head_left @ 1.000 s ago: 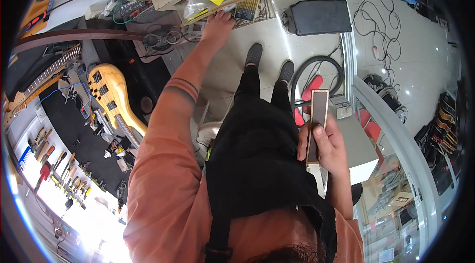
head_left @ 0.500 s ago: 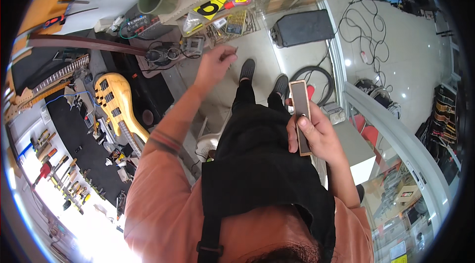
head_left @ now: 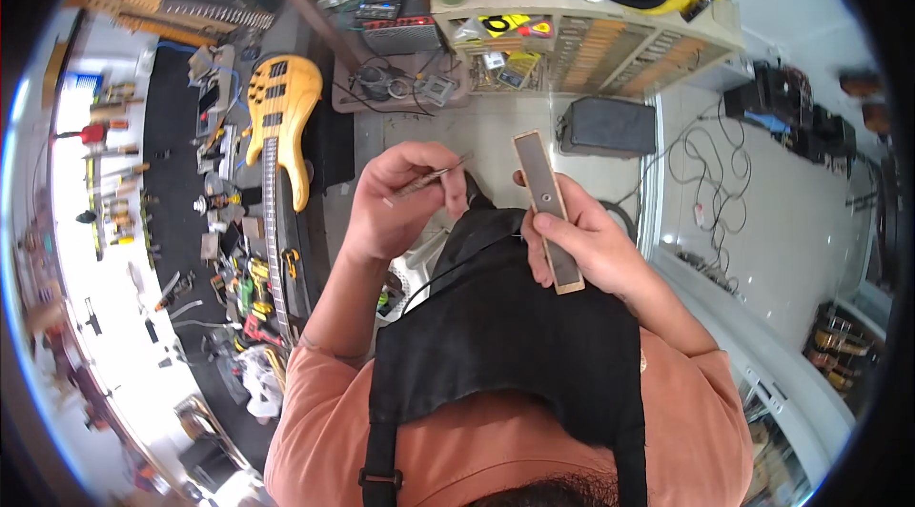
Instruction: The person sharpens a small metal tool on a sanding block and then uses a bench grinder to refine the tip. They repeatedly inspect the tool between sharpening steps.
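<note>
Matting [head_left: 167, 212], black and strewn with tools, borders the person's left; a pale wooden bass guitar [head_left: 300, 97] lies beside it. Next, to an onlooker reading rightward, the left forearm [head_left: 335, 302] reaches forward from a bent elbow, its left hand [head_left: 389, 221] raised, with fingers curled. Thumb and fingers pinch a thin metal rod [head_left: 419, 185], which slants up and rightward, one end toward the other hand. Centrally, a black apron [head_left: 505, 345] covers the torso. Just beyond the rod, and apart from it, a flat bar [head_left: 537, 175], grey-faced and pale-edged, tilts with its far end leaning left. The right hand [head_left: 596, 235] grips this bar, thumb pressed on its face near a small round hole, other fingers wrapped beneath. The right forearm [head_left: 672, 307] angles inward from its bent elbow.
</note>
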Motion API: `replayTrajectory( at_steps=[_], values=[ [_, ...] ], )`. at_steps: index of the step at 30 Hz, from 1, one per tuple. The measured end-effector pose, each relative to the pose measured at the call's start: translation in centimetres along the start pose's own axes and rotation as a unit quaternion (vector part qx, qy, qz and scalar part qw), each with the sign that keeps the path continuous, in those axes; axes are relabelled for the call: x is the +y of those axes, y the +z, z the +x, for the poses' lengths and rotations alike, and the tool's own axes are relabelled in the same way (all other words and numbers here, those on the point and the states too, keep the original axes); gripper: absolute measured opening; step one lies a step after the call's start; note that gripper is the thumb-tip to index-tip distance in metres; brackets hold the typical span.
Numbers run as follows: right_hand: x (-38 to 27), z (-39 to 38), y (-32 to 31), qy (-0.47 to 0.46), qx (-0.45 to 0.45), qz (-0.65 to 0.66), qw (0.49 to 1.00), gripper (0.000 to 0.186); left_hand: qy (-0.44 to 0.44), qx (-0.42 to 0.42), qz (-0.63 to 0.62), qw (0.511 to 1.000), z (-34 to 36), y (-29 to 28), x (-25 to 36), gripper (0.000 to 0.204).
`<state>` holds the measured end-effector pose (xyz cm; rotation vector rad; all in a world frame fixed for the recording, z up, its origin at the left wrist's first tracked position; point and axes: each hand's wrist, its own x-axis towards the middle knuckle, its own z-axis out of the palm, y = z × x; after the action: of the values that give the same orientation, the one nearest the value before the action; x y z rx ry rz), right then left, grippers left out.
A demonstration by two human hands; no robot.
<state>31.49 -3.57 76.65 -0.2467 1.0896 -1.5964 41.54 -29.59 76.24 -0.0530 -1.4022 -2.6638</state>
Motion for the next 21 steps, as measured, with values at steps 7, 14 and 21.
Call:
replayTrajectory(
  at_steps=[7, 14, 21],
  values=[
    [0.3, 1.8, 6.7, 0.054, -0.143, 0.044, 0.987, 0.067, 0.167, 0.116, 0.177, 0.963, -9.0, 2.8, 4.6, 0.013],
    [2.1, 5.6, 13.4, 0.144, -0.252, 0.064, 0.955, 0.062, 0.240, 0.226, 0.543, 0.772, -15.0, 2.9, 7.0, 0.026],
    [3.1, 10.1, 18.4, 0.218, -0.324, -0.010, 0.920, 0.065, 0.228, 0.303, 0.634, 0.674, -20.0, 1.9, 8.9, 0.027]
  ],
)
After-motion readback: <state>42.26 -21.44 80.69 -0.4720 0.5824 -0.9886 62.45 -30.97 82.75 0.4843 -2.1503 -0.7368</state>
